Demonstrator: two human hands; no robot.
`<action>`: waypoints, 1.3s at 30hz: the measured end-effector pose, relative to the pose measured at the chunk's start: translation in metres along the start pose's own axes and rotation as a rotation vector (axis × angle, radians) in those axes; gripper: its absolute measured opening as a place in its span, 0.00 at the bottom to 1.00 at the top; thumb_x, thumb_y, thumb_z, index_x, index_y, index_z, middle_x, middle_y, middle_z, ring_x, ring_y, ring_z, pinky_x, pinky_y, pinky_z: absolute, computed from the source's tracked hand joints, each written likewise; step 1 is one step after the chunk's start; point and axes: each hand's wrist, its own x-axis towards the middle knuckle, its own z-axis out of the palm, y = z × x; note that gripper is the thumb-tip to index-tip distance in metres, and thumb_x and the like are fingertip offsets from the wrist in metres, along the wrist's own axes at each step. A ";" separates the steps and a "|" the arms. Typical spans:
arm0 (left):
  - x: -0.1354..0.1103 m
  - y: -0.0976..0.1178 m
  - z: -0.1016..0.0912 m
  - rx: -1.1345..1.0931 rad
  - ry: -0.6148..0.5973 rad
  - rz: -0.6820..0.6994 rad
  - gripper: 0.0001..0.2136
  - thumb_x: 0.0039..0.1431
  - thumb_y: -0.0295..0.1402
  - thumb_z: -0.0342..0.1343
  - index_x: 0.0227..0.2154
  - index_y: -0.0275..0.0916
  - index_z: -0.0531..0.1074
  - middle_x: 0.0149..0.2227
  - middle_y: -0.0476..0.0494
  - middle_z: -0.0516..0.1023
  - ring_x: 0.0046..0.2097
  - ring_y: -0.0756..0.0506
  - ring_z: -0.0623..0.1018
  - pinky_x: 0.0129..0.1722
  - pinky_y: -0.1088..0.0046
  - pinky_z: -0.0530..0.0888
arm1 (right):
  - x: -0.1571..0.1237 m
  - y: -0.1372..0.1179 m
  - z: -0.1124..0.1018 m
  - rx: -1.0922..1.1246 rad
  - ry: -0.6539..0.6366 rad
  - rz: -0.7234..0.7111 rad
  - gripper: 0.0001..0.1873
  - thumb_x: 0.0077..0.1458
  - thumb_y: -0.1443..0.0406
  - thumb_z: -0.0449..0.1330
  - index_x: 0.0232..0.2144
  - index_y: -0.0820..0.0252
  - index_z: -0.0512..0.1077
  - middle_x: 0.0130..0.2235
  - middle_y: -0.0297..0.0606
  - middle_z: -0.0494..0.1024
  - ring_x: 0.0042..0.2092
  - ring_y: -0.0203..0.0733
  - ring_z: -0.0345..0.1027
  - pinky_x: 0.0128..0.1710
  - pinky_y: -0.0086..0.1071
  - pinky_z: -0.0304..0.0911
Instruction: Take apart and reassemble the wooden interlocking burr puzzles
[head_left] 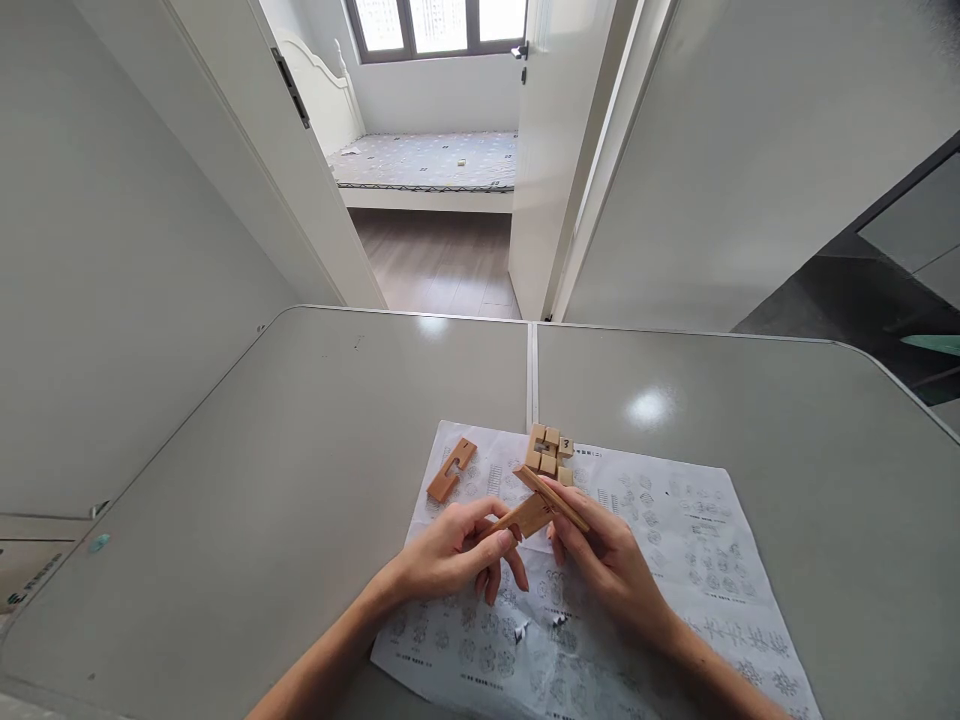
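Note:
My left hand [459,552] pinches a flat wooden puzzle piece [529,516] between thumb and fingers, pointing it up to the right. A second, longer wooden puzzle piece [534,482] is gripped in my right hand [613,555] and slants across the end of the first. The two pieces meet above the paper; whether they interlock I cannot tell. To the left lies a reddish-brown notched wooden piece [443,486] with a mark on one end. Just beyond my right hand is a cluster of paler wooden blocks [547,464], partly hidden by the held piece.
Under my hands lies a creased sheet of printed diagrams [690,540] with small torn spots. It rests on a grey table [300,480] with a seam [532,370] running away from me. Beyond stand an open door [551,150] and a bed [427,160].

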 end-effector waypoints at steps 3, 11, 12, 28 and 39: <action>0.000 -0.001 0.000 0.008 0.009 0.002 0.18 0.74 0.50 0.51 0.43 0.38 0.66 0.37 0.37 0.86 0.24 0.52 0.77 0.25 0.78 0.71 | 0.000 -0.001 0.000 -0.002 -0.001 -0.005 0.23 0.75 0.62 0.54 0.67 0.46 0.70 0.42 0.37 0.76 0.30 0.35 0.69 0.32 0.32 0.71; 0.001 0.000 0.001 0.026 0.026 0.012 0.19 0.74 0.51 0.50 0.44 0.37 0.66 0.37 0.37 0.86 0.24 0.52 0.77 0.25 0.78 0.71 | -0.003 0.003 -0.001 -0.006 -0.029 0.004 0.23 0.75 0.62 0.53 0.68 0.44 0.68 0.46 0.38 0.74 0.32 0.36 0.69 0.33 0.33 0.71; 0.001 0.000 0.001 0.026 0.029 0.011 0.19 0.74 0.51 0.51 0.44 0.37 0.66 0.37 0.37 0.86 0.24 0.52 0.77 0.25 0.78 0.71 | -0.003 0.003 -0.001 -0.009 -0.030 0.001 0.23 0.75 0.62 0.53 0.68 0.44 0.68 0.46 0.38 0.74 0.32 0.37 0.69 0.33 0.33 0.71; 0.001 -0.002 0.001 0.052 0.036 0.022 0.17 0.75 0.49 0.49 0.46 0.37 0.67 0.37 0.40 0.85 0.25 0.52 0.77 0.26 0.78 0.72 | -0.003 0.003 0.002 -0.205 0.010 -0.115 0.26 0.73 0.65 0.53 0.70 0.47 0.67 0.55 0.45 0.78 0.43 0.45 0.76 0.38 0.36 0.76; 0.000 0.001 0.001 0.075 0.028 0.037 0.18 0.76 0.49 0.48 0.49 0.36 0.68 0.36 0.40 0.85 0.25 0.52 0.78 0.26 0.77 0.73 | -0.002 0.001 0.003 -0.239 0.022 -0.201 0.28 0.73 0.69 0.53 0.71 0.46 0.65 0.60 0.47 0.76 0.56 0.50 0.76 0.52 0.42 0.76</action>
